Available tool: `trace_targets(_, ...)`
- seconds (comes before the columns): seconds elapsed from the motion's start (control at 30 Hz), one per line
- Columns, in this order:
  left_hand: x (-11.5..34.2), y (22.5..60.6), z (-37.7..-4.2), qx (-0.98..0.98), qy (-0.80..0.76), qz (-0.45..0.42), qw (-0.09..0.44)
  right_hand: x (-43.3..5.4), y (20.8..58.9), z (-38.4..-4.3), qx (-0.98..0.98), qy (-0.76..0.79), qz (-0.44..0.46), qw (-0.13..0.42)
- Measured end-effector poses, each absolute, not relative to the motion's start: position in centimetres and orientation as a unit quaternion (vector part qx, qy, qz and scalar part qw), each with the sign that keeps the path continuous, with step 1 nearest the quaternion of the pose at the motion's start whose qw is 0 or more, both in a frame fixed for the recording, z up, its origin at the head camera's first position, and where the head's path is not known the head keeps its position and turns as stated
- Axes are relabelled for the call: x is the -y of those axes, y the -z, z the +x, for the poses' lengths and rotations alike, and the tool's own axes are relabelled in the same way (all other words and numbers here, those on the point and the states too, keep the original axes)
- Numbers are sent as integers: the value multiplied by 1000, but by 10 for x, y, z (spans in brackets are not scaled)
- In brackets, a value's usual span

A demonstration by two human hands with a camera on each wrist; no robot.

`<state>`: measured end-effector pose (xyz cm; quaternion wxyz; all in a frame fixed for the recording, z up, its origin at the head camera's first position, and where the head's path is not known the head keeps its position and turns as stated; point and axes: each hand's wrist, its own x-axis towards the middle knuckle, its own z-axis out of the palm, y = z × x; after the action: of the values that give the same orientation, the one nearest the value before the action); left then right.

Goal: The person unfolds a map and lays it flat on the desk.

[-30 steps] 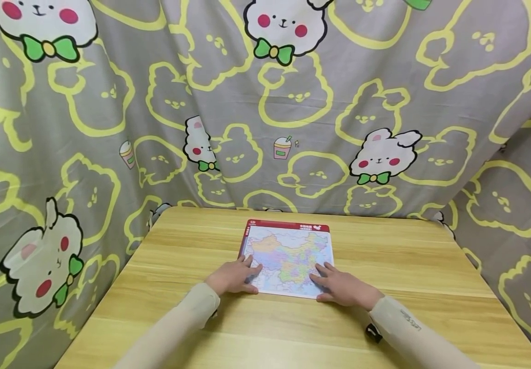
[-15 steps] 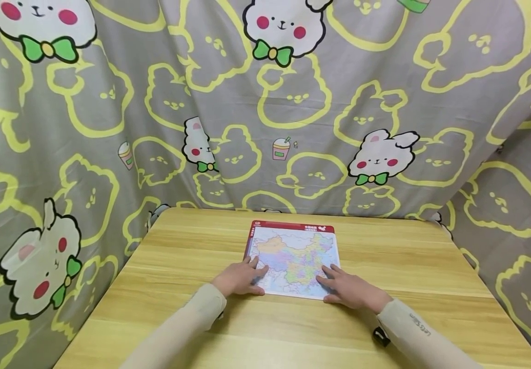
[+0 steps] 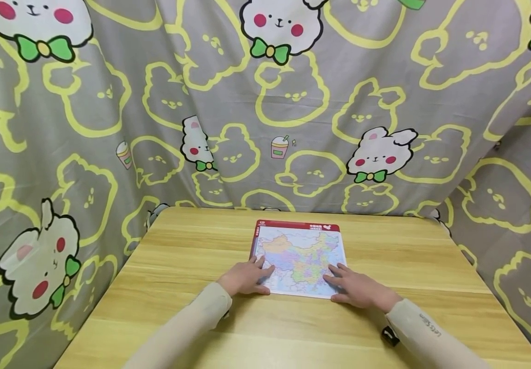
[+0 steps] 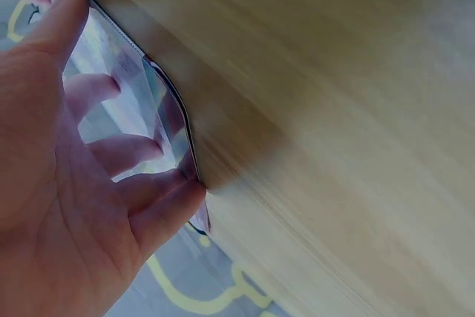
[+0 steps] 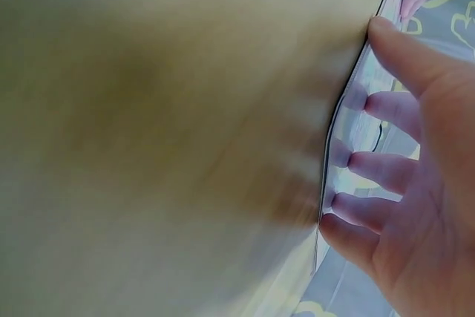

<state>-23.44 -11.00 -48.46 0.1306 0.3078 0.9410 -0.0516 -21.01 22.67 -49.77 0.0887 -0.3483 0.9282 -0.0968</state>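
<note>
A flat, glossy map (image 3: 299,256) with a red top band and multicoloured regions lies on the wooden table. On its left near corner, my left hand (image 3: 246,277) spreads its fingers, with the fingertips touching the surface and the thumb at the near edge. Mirroring it at the right near corner, my right hand (image 3: 362,287) rests spread fingertips on the map, thumb also along the near edge. Close up, the left wrist view shows the left fingers (image 4: 122,155) spaced apart on the shiny surface. The right fingers (image 5: 382,172) press likewise in the right wrist view.
The wooden table (image 3: 182,246) extends around the map on all sides. A grey curtain (image 3: 228,102) printed with yellow outlines and white rabbits hangs behind the table and along both sides. A small black object (image 3: 389,336) sits under the right sleeve.
The map has slid to the right across the table, and both hands have moved along with it. Their spread fingers keep about the same places on the map.
</note>
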Motion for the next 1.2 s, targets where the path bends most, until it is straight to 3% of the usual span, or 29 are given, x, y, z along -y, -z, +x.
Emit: trace_targets(1.2, 108, 483, -234, -929, 62, 350, 104, -231, 497, -206, -930, 111, -338, 90)
